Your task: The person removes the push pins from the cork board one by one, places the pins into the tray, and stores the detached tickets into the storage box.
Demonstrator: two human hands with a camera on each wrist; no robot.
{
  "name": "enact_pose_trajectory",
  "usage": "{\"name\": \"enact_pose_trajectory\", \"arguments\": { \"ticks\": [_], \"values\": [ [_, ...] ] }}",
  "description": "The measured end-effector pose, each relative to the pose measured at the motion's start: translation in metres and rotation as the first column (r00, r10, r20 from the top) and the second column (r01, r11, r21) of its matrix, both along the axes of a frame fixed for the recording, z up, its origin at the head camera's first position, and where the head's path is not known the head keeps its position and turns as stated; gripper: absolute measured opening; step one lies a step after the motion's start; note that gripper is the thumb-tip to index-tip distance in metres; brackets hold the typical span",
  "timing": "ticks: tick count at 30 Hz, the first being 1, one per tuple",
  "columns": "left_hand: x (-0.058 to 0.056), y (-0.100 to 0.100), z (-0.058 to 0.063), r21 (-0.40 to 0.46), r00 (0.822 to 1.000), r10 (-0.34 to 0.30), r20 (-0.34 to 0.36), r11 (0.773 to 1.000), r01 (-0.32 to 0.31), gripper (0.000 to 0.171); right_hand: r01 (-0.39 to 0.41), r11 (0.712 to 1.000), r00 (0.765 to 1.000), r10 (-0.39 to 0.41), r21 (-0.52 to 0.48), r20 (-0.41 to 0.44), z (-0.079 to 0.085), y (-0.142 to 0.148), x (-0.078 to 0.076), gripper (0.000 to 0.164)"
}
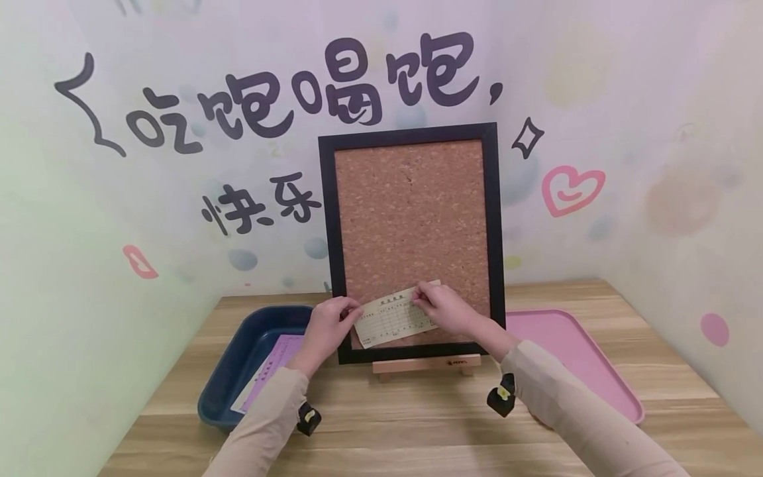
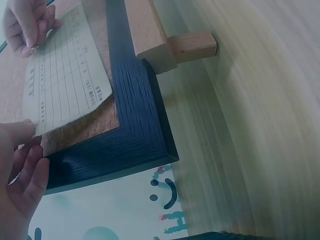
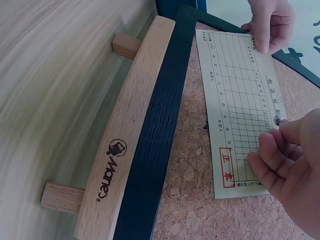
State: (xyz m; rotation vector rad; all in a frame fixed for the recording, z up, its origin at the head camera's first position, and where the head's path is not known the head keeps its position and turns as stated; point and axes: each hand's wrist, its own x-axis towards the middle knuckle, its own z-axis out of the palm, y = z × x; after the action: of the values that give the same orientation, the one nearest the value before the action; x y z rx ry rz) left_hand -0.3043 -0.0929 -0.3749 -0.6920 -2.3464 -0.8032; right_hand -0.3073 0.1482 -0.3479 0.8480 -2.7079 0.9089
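A pale yellow receipt slip [image 1: 378,323], printed with a grid and a red boxed mark, lies tilted against the lower part of a black-framed cork board [image 1: 411,212]. My left hand [image 1: 326,326] pinches the slip's left end between thumb and finger, as the left wrist view [image 2: 22,170] also has it. Near the slip's upper edge, my right hand [image 1: 450,308] pinches a small round silver thumbtack [image 3: 278,120] against the paper. The tack's point is hidden, so whether it has entered the cork cannot be told.
A wooden easel [image 1: 426,366] holds the board upright on the wood-grain table [image 1: 417,424]. On the left, a dark blue tray [image 1: 208,397] contains a purple slip [image 1: 274,364] and a paler one. A pink tray [image 1: 572,344] lies at the right; a patterned wall stands behind.
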Motion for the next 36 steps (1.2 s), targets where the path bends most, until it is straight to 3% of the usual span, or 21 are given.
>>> {"name": "enact_pose_trajectory", "arguments": {
  "ticks": [9, 19, 28, 36],
  "values": [
    [0.002, -0.002, 0.003, 0.050, 0.999, -0.018, 0.035, 0.999, 0.016, 0.007, -0.009, 1.000, 1.000, 0.009, 0.006, 0.017, 0.001, 0.006, 0.003, 0.003],
    [0.012, -0.019, 0.012, 0.088, 0.996, 0.012, 0.090, 0.996, -0.020, 0.009, -0.019, 0.999, 0.999, 0.020, 0.034, -0.040, 0.006, 0.029, 0.012, 0.004],
    [0.027, -0.053, 0.018, 0.079, 0.973, 0.077, 0.217, 0.992, -0.097, 0.006, 0.024, 0.998, 0.984, -0.013, 0.057, -0.177, 0.007, 0.059, 0.019, 0.009],
    [0.041, -0.092, 0.020, 0.057, 0.960, 0.151, 0.237, 0.984, -0.169, 0.007, 0.021, 0.998, 0.992, -0.014, 0.056, -0.127, 0.004, 0.088, 0.031, 0.010]
  ]
}}
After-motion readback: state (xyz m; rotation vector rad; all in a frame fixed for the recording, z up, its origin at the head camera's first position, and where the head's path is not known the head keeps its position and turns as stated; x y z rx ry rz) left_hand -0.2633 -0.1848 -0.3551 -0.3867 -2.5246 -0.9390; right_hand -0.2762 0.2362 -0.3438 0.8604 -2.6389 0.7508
